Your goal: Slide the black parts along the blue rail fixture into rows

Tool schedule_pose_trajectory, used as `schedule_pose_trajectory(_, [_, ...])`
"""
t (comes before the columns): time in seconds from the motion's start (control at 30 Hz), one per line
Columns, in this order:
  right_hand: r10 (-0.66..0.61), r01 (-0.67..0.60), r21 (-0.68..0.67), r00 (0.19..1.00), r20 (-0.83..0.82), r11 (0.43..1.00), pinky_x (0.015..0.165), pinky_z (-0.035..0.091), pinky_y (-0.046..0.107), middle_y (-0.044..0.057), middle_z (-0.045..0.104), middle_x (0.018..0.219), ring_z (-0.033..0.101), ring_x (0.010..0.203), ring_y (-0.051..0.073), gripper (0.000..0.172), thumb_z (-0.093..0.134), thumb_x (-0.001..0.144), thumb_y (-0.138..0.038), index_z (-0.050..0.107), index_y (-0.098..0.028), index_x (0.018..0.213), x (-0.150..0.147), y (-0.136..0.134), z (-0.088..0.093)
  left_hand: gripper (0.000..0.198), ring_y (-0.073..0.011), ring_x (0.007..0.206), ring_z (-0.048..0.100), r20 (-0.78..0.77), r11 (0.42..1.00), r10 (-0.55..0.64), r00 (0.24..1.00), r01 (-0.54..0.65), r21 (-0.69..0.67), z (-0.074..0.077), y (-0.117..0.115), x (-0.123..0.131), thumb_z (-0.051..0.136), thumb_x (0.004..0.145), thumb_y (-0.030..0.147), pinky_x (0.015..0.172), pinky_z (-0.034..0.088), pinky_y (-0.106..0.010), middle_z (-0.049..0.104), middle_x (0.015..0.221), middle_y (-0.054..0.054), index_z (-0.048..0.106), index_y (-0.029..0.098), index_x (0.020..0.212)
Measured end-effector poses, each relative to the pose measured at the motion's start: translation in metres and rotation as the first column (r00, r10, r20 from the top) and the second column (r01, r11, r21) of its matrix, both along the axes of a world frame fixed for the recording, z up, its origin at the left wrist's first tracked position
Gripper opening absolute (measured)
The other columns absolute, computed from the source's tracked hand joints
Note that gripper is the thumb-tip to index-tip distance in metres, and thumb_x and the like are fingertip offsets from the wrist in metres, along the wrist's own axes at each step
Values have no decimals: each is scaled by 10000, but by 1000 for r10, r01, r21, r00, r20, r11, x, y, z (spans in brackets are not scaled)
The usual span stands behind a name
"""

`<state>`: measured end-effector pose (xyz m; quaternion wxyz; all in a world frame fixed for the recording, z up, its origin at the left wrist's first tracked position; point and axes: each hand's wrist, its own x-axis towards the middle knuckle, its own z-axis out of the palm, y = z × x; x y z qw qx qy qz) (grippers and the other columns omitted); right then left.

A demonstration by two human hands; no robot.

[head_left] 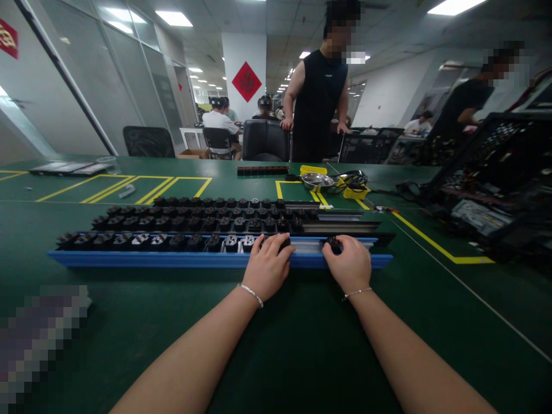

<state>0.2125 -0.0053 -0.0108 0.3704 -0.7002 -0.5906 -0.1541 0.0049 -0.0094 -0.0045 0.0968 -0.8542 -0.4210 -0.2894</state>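
Note:
A long blue rail (172, 260) lies across the green table in front of me, with a row of small black parts (142, 240) seated along its left and middle stretch. My left hand (268, 267) rests on the rail, its fingers curled over a black part at the end of that row. A little to the right, my right hand (350, 265) pinches a single black part (334, 244) on the rail's bare grey stretch. Both wrists wear thin bracelets.
Two more rails of black parts (215, 218) lie behind the blue one. Further back sit a metal bowl (317, 181), yellow items and cables. A black crate of parts (495, 172) stands at right. A person in black stands across the table; others sit behind.

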Motion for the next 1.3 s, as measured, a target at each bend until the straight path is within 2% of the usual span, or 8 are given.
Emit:
schedule_pose_trajectory(0.4, [-1,1,3,1000,-7,1000,848,399,380,111,655,934,567,906,253,252,508,733,-339,625,-155,858,1,0,0,309,-234,1219,445,6,1000,0,1000,0,11,-1,0,0,528,807,206,1082,255,-496,490,1345,-44,577,271,1105])
schedule_pose_trajectory(1.0, [-69,68,-20,998,-11,997,789,406,361,97,645,859,559,843,240,235,498,732,-331,629,-158,821,10,0,3,294,-228,1223,442,10,1000,2,1000,-2,8,-1,1,0,516,819,211,1083,254,-492,487,1349,-42,582,275,1098])
schedule_pose_trajectory(1.17, [-11,12,-94,1000,5,996,789,415,353,96,646,889,553,858,239,242,509,744,-359,616,-158,825,16,-1,6,279,-233,1223,441,3,1000,-8,1000,8,6,-1,1,0,507,825,210,1077,252,-507,479,1355,-41,593,284,1080])
schedule_pose_trajectory(1.3, [23,-22,-71,1000,21,997,814,412,357,105,644,929,551,888,240,255,514,750,-365,611,-154,854,18,-3,7,267,-230,1219,444,3,1000,-3,1000,3,10,-1,0,0,503,830,213,1076,252,-507,477,1353,-40,600,286,1068])
